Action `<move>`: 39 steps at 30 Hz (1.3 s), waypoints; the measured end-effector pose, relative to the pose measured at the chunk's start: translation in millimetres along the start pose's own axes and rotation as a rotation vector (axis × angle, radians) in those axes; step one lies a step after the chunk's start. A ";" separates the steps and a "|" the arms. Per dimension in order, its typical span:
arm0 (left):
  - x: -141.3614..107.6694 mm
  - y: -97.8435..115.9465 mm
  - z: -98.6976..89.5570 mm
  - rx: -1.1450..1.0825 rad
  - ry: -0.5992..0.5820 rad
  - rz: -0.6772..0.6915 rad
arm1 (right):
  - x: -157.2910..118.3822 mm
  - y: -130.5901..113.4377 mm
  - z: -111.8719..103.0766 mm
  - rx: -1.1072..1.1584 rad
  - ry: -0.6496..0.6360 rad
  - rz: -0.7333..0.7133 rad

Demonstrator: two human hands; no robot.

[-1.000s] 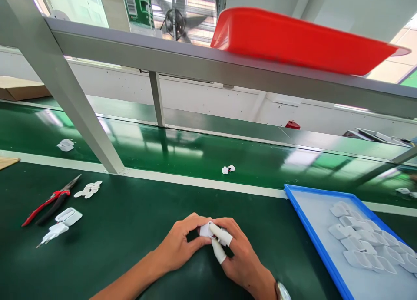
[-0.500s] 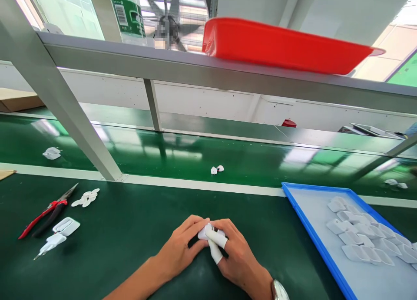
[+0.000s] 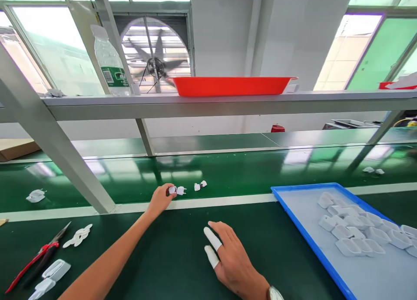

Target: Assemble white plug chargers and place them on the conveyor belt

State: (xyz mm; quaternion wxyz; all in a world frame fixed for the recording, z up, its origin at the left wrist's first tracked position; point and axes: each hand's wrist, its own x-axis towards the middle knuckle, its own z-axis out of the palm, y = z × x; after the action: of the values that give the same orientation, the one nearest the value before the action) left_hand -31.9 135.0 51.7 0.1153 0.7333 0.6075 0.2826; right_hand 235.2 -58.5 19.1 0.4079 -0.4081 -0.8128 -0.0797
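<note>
White plastic piece (image 3: 177,190) sits at the fingertips of the left hand (image 3: 162,198), which is pinched closed on its near end, above the glossy green strip (image 3: 241,172) beyond the pale edging (image 3: 234,200); whether it touches that surface I cannot tell. Its long axis runs roughly sideways, pointing rightward from the fingers toward a similar small piece (image 3: 200,186), which lies just beside it on the strip, with a gap between. The left hand is clearly the nearer; the right hand (image 3: 232,260) is well apart, over the dark worktop (image 3: 176,252), its fingers loosely spread with nothing visible in them. The held piece looks white and blocky, in two joined parts, with thin prong-like tips at its free end.
</note>
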 end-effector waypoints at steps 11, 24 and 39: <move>-13.6 3.6 21.6 0.189 0.059 0.306 | -8.7 3.7 25.3 0.013 -0.116 -0.115; 9.1 58.7 47.1 -0.226 -0.123 0.155 | -35.1 75.3 -145.3 -0.644 -0.382 0.542; -127.4 96.2 18.2 -0.439 -0.358 0.414 | -38.6 71.7 -141.6 -0.334 -0.195 0.240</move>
State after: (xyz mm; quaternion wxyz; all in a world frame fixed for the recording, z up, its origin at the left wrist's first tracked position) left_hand 44.7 -6.4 51.2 0.3153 0.8366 0.3406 0.2909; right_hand 385.0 -100.2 69.2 0.2607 -0.5697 -0.7694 -0.1242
